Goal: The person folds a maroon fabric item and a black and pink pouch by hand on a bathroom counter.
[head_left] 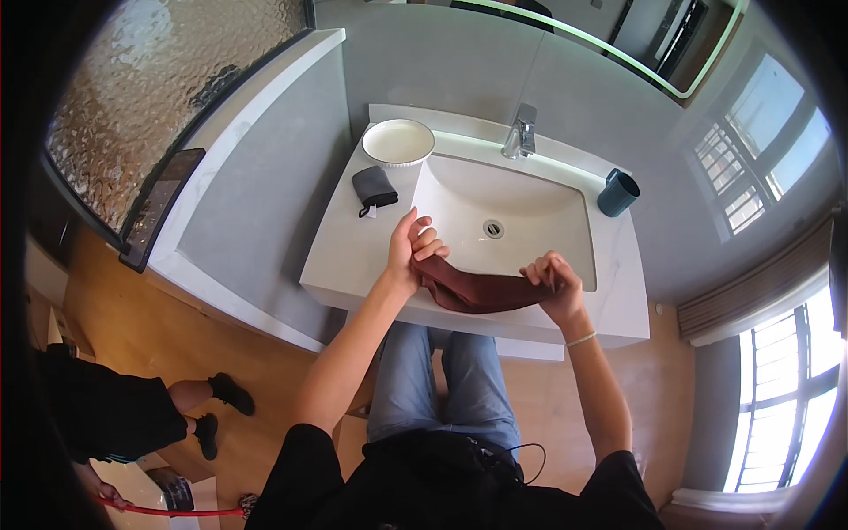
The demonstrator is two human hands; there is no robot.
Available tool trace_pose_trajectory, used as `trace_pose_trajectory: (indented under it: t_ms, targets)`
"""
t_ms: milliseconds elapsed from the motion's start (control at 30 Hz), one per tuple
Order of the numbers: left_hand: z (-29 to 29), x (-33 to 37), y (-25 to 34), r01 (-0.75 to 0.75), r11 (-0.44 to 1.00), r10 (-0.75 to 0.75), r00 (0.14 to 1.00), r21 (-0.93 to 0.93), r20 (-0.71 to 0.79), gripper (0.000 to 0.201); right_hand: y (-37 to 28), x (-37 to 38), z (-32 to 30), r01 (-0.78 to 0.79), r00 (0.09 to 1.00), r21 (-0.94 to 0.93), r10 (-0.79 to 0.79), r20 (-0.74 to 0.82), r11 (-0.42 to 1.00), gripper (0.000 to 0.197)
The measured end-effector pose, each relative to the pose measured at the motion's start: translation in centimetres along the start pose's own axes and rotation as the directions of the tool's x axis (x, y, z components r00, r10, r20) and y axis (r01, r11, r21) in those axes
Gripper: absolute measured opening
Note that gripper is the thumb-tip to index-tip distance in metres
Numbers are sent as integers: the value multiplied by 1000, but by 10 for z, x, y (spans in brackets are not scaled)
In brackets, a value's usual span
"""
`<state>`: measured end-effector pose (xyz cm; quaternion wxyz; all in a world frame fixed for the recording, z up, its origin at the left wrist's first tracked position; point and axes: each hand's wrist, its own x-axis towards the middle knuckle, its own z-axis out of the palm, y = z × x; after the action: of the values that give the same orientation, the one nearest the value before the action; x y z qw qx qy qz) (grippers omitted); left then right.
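A dark red cloth is stretched in a sagging band between my two hands, over the front rim of the white sink. My left hand grips one end of it, fingers curled, while my right hand pinches the other end. Whether the cloth is folded or a sewn piece such as a sock, I cannot tell. Beyond my left hand, a folded dark grey cloth with a small white tag lies on the counter. Behind that stands a white bowl with a ridged side.
A chrome faucet rises behind the basin, and a dark teal mug stands on the counter's right. A phone-like dark slab rests on the ledge at left. Another person in black is at lower left, holding a red stick.
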<state>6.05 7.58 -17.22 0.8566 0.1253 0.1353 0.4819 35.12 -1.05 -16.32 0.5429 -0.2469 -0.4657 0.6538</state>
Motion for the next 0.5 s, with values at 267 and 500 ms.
trace_pose_trajectory:
  t_ms: [267,500]
  targets:
    - [-39,-30,3,-244,-52,482,843,968,238,37,12,-23,10,-150,841,-294,-34,-540,944,26]
    - [15,-84,-11,272,-509,437,899,817,-26,75,9,-49,-18,-444,802,-851,-298,-517,283,52]
